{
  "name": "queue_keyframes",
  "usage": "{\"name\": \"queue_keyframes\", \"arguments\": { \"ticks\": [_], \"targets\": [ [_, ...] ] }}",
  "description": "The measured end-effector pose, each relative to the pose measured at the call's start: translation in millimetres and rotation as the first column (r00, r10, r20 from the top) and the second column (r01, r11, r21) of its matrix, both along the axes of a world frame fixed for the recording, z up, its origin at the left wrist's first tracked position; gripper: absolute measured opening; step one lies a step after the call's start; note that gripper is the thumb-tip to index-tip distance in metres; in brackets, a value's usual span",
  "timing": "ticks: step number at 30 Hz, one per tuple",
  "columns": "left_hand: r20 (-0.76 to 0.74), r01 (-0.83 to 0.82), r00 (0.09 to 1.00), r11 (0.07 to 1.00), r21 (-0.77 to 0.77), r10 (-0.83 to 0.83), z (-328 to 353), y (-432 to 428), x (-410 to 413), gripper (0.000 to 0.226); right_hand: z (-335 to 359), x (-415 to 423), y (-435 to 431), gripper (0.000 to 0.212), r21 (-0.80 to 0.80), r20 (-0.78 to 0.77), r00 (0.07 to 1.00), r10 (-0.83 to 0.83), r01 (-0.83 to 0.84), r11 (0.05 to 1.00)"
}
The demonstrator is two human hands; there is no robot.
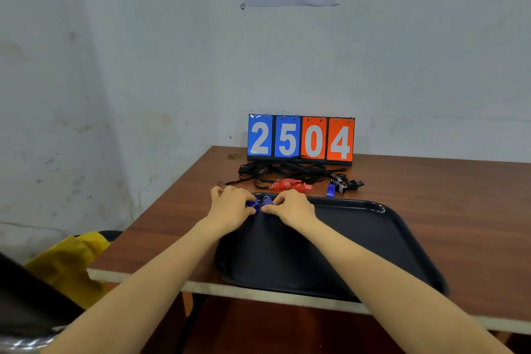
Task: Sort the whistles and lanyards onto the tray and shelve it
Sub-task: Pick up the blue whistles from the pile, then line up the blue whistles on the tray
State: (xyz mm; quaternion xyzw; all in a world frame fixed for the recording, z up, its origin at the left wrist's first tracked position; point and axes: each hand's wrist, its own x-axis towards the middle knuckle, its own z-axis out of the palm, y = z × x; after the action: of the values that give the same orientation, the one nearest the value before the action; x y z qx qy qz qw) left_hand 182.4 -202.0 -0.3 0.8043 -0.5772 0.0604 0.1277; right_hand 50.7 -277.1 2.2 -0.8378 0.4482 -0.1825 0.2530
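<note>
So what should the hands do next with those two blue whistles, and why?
Probably set both down side by side in the tray's far left corner and let go. The left hand and right hand each pinch a blue whistle at that corner, and red whistles, lanyards and a loose blue whistle wait on the table beyond.

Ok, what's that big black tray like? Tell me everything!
The tray is black and smooth and looks like plastic, with rounded corners and a low raised rim. It lies flat on the brown table, and its near edge pokes out past the table's front. At its far left corner, the left hand pinches the left blue whistle and the right hand pinches the right blue whistle.
</note>
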Motion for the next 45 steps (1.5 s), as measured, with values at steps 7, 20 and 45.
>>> {"name": "queue_keyframes", "arguments": {
  "ticks": [7, 20, 45],
  "targets": [
    [-0.022, -0.022, 1.0, 1.0, 0.018, 0.022, 2, 0, -5, 0.031, 1, 0, -2, 0.036, 0.001, -0.031, 0.999, 0.016, -0.016, 1.0],
    [-0.134, 0.059, 0.988, 0.993, -0.102, -0.072, 26, -23, -58, 0.034, 22, -80, -32, 0.026, -0.14, 0.062, 0.994, -0.087, 0.095, 0.986],
    [0.043, 0.018, 0.999, 0.999, 0.033, -0.019, 7, -183, -119, 0.03, 3, -86, -155, 0.025, -0.204, -0.188, 0.97, -0.156, 0.117, 0.972]
  ]
}}
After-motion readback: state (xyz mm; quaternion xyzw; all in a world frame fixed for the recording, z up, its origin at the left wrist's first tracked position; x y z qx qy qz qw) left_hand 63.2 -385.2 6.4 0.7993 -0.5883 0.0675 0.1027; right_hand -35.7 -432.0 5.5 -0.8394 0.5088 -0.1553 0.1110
